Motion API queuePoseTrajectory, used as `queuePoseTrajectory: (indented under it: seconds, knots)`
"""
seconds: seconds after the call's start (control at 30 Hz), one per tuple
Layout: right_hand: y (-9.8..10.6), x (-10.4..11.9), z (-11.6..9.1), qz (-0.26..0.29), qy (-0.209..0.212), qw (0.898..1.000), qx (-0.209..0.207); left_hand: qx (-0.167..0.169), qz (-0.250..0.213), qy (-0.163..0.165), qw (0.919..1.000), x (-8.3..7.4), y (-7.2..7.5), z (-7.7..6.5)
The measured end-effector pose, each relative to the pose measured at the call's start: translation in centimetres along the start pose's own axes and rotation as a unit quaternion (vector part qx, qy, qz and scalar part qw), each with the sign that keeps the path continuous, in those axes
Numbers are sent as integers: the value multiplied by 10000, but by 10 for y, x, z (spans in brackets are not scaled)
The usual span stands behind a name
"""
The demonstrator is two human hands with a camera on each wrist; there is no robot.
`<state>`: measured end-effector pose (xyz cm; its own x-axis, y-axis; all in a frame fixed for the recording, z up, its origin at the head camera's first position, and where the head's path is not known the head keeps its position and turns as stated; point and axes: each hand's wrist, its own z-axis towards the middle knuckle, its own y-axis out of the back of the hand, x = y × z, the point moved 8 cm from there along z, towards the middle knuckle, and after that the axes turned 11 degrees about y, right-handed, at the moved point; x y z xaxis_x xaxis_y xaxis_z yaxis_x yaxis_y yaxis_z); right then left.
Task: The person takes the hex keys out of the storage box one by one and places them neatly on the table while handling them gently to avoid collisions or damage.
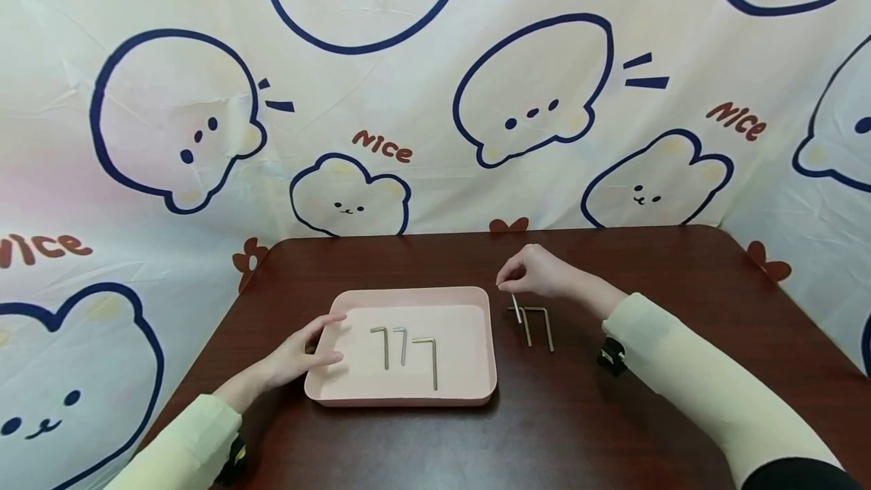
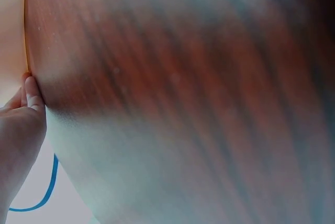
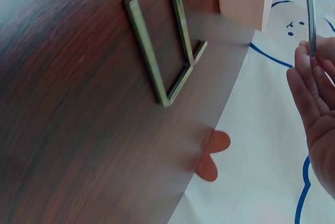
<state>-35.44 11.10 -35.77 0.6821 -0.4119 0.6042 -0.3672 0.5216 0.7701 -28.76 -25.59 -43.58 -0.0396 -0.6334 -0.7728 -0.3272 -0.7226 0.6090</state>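
A person's left hand (image 1: 292,358) holds the left edge of one pink tray (image 1: 469,373), thumb and forefinger spread apart; I can't tell how its other fingers lie. Three L-shaped keys (image 1: 434,365) rest inside the tray. The right hand (image 1: 537,272) pinches one silver key (image 3: 311,17) in its fingertips, near two brassy keys (image 1: 549,333) lying on the brown table (image 1: 544,414), just right of the tray.

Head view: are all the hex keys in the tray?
No, two brass-coloured hex keys lie on the table beside the tray, and the right hand holds a silver hex key.
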Motion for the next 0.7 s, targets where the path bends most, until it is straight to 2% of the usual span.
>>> queuePoseTrajectory:
  seconds: [0.7]
  knots:
    - [23,-22,-32,-230,-342,9991,-108,44,10,-17,10000,-1,-1,0]
